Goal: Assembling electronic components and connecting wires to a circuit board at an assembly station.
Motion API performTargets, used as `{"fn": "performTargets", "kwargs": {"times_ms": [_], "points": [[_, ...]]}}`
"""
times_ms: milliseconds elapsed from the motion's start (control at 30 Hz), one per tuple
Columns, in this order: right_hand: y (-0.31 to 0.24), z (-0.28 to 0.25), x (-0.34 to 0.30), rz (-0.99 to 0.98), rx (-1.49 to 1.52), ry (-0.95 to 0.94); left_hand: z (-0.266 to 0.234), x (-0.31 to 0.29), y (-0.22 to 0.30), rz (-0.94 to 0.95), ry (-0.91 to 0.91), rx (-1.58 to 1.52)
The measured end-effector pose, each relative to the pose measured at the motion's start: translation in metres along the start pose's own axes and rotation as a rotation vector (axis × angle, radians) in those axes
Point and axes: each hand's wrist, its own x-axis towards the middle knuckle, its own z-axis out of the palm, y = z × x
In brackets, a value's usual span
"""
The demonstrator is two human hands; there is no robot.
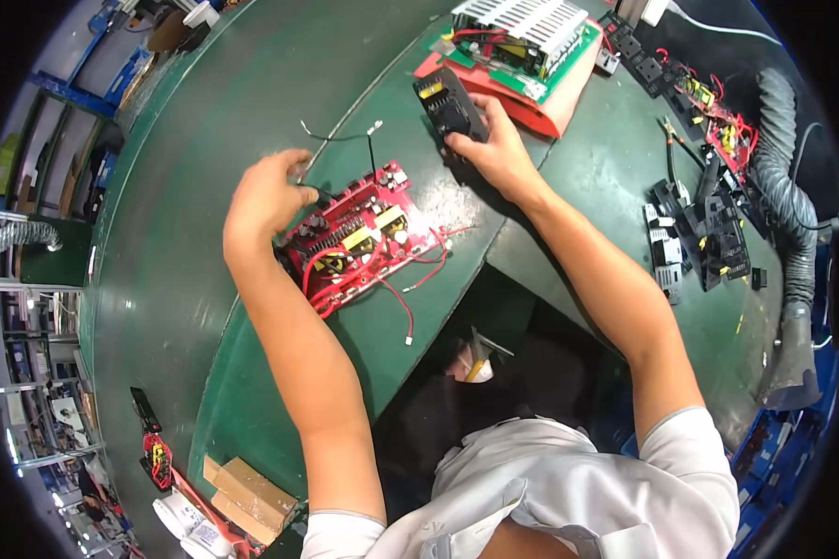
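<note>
My right hand grips a black plastic housing with a yellow part on it, holding it over the green bench. Thumb and fingers close on its near right side. Beside the far left edge of a red circuit board, my left hand has its thumb and fingers curved but apart, and nothing shows between them. The board lies on the bench and carries yellow components, coils and loose red wires. A thin black wire rises from its far edge. Part of the board's left end is hidden by my left wrist.
Beyond my right hand, a metal-cased unit on a green board sits on a red-orange sheet. To the right lie pliers, black housings and a grey flexible duct. A cardboard box stands at lower left.
</note>
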Motion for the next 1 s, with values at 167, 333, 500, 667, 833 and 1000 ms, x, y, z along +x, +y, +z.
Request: {"fn": "performTargets", "kwargs": {"times_ms": [167,333,500,667,833,1000], "points": [[0.013,-0.005,0.009,-0.145,0.015,-0.019,-0.011,-0.017,0.045,0.098,0.219,0.107],[0.013,-0.002,0.011,-0.202,0.095,-0.028,0.015,-0.023,0.104,0.429,0.441,-0.18],[0.01,0.007,-0.003,-0.111,0.307,-0.055,0.053,0.003,0.071,0.292,0.441,0.224],[0.003,0.009,-0.014,0.024,0.479,-0.161,0.054,0.016,0.07,0.311,0.319,-0.168],[0.0,0.002,-0.005,0.087,0.611,-0.25,0.06,0.021,0.064,0.381,0.308,-0.248],[0.003,0.003,-0.002,0.166,0.769,-0.27,0.065,0.023,0.067,0.456,0.36,-0.278]]}}
